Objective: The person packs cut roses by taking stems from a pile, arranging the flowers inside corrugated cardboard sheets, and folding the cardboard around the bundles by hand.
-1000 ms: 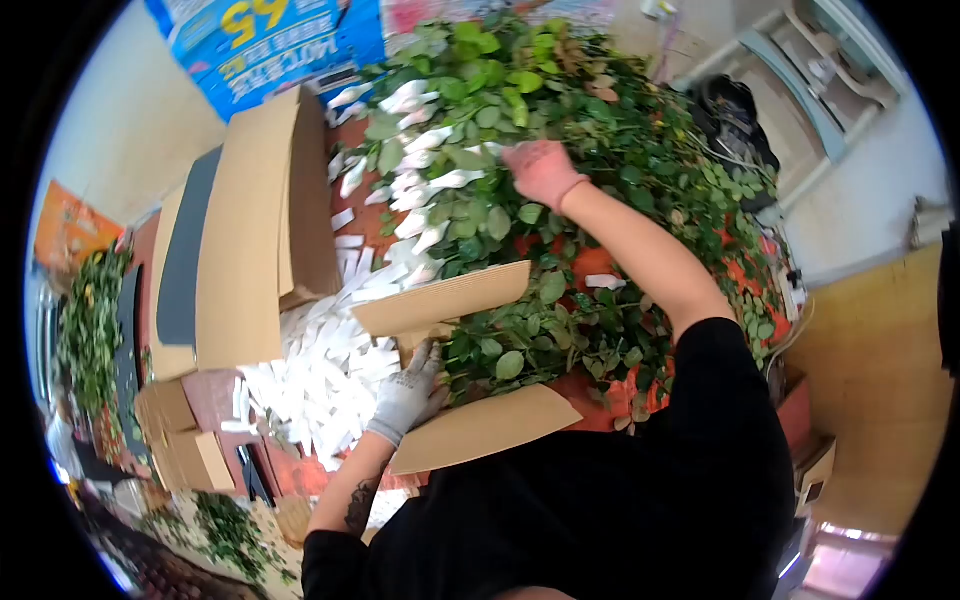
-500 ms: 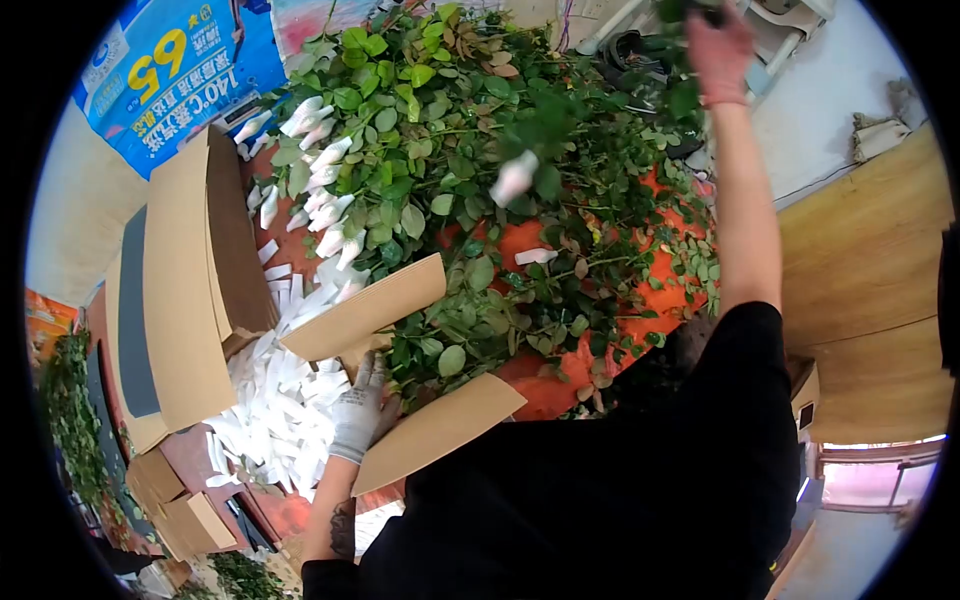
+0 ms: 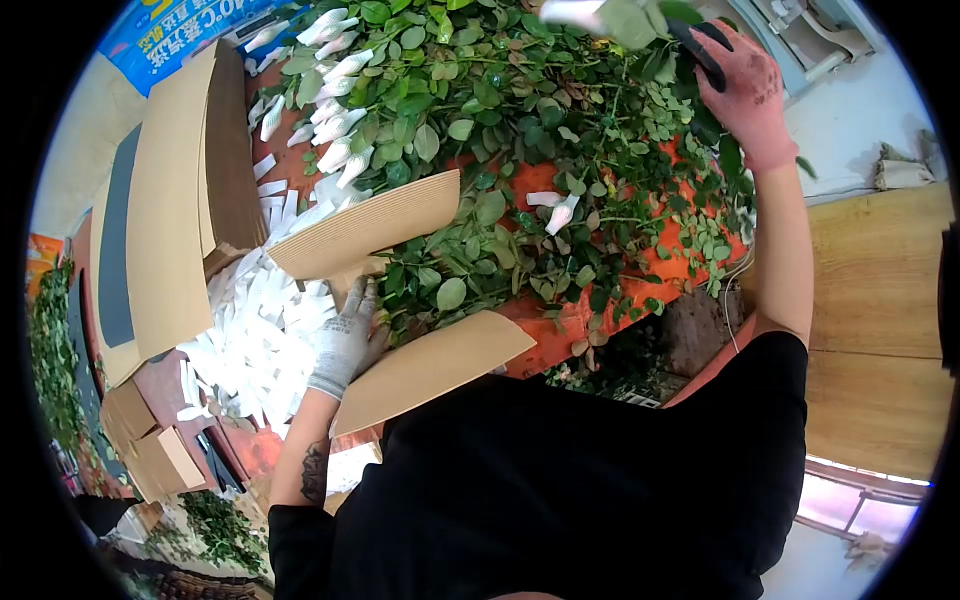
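Observation:
My right hand (image 3: pixel 745 90), in a stained pink glove, is closed at the upper right around a leafy rose stem. A black curved piece (image 3: pixel 700 55) lies at its fingers; I cannot tell whether it is a tool or part of the glove. The held rose's pale, blurred head (image 3: pixel 575 12) points left. My left hand (image 3: pixel 345 335), in a grey-white glove, rests with fingers stretched out on a bent corrugated cardboard sheet (image 3: pixel 430 370), between its two raised flaps. Beneath the right arm, a rose bud in white netting (image 3: pixel 563 215) lies among leaves.
White foam-like sleeves (image 3: pixel 255 340) are heaped left of my left hand. Netted roses (image 3: pixel 340 125) lie in a row behind, beside piled leafy stems (image 3: pixel 480 90). Stacked cardboard (image 3: pixel 160 210) stands at left. An orange-red covering (image 3: pixel 550 340) shows under the stems.
The camera view has shifted down, so the table sits higher. A netted rose blurred over the foliage is gone from there; a netted bud now shows lower among the leaves. My left hand stays put.

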